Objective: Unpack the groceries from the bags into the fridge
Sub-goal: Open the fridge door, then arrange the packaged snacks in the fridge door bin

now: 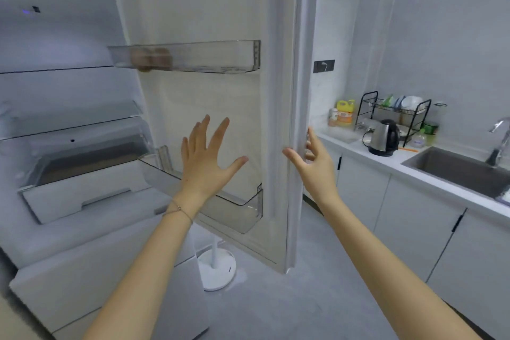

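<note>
The fridge point(69, 91) stands at the left of the view, white inside, with glass shelves one above the other and a pale drawer point(82, 196) at the bottom that is pulled partly out. The fridge door point(220, 8) is swung wide open toward the right, so its white inner side faces the camera. On this inner side there are two clear plastic bins: the upper bin point(209, 58) holds some brownish round things point(150, 58) at its left end, too blurred to name, and the lower bin point(234, 210) is partly hidden behind the left forearm. The left hand point(204, 163) is raised in front of the inner side of the door, back of the hand to the camera, with all fingers straight and spread wide apart; it holds nothing, and I cannot tell if it touches the door. A thin bracelet point(179, 208) is on this wrist. The right hand point(314, 165) holds the free edge of the door: the thumb lies on the inner side and the other fingers go around to the outer side, so the edge is between them. Both arms are bare and stretched forward. To the right, behind the door, a counter point(386, 163) carries a kettle point(383, 138), a dish rack point(394, 113) and a yellow bottle point(345, 113), next to a sink point(455, 168).
</note>
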The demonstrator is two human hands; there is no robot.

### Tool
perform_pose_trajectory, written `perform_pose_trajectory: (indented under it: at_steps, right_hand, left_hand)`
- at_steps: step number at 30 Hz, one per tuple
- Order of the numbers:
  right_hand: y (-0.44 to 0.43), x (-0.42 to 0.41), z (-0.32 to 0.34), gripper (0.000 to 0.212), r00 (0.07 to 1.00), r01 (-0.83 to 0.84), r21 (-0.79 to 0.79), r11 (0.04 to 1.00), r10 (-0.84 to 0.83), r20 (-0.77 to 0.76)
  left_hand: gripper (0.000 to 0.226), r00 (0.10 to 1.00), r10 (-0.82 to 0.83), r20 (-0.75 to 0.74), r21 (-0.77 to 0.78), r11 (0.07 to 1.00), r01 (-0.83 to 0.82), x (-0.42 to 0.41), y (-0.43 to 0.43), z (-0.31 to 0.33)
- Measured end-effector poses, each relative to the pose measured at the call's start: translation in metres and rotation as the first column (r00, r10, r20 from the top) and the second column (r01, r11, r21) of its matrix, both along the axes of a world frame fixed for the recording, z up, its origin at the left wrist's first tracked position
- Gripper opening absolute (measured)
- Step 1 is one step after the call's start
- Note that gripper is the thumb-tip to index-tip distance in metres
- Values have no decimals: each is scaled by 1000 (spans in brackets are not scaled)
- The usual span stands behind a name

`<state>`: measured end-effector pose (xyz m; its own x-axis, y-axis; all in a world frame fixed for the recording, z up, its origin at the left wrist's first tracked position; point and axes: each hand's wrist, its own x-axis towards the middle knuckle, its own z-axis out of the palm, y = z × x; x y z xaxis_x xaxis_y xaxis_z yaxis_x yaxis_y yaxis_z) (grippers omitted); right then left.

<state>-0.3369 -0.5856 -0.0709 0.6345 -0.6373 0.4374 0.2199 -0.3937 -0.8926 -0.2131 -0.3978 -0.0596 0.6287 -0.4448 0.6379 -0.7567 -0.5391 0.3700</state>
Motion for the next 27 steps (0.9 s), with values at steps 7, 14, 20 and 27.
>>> perform_pose_trajectory:
  at_steps: [7,14,20,27]
  right_hand:
    - [-44,28,-5,72,996,86,-22,996,-86,-17]
    - [-64,47,-7,68,992,118,-5,993,-118,-43]
    - [-71,47,-2,62,963,243,-45,969,-247,-106]
    - [-76,9,-15,67,806,424,-418,804,-545,-232]
  left_hand:
    - [93,995,-69,68,94,994,62,18,-36,-4]
    - [90,989,-131,62,128,984,122,29,-58,-9]
    - [85,974,-182,134,151,975,162,26,-67,-6]
    - [76,894,-317,316,198,944,264,13,-95,1]
